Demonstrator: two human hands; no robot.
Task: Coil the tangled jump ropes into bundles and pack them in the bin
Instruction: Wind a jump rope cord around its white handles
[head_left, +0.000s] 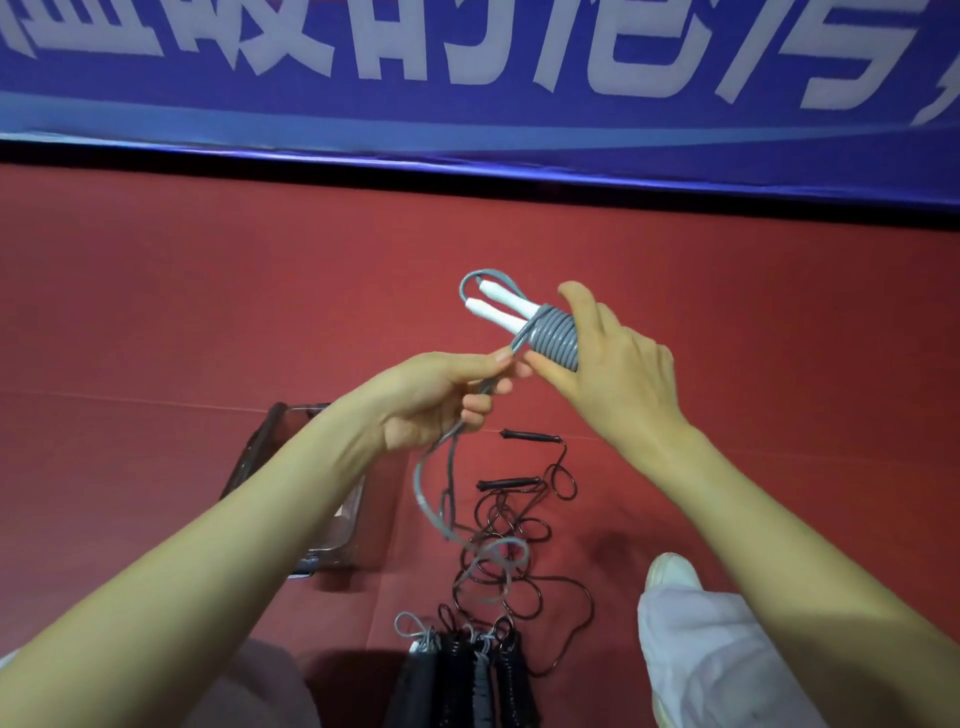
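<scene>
My right hand (613, 374) grips a grey jump rope bundle (553, 338): grey cord wound several times round two white handles (496, 306) that stick out to the upper left. My left hand (441, 400) pinches the loose grey cord (434, 499) just below the bundle; the cord hangs down to the floor. A tangled black jump rope (514, 530) with two black handles lies on the red floor below my hands. The clear plastic bin (270, 447) stands on the floor at the left, mostly hidden behind my left forearm.
Several coiled rope bundles (467, 675), black and grey, lie side by side at the bottom centre. My white shoe (670, 571) and light trouser leg are at the lower right. A blue banner (467, 78) with white characters runs along the far edge of the red floor.
</scene>
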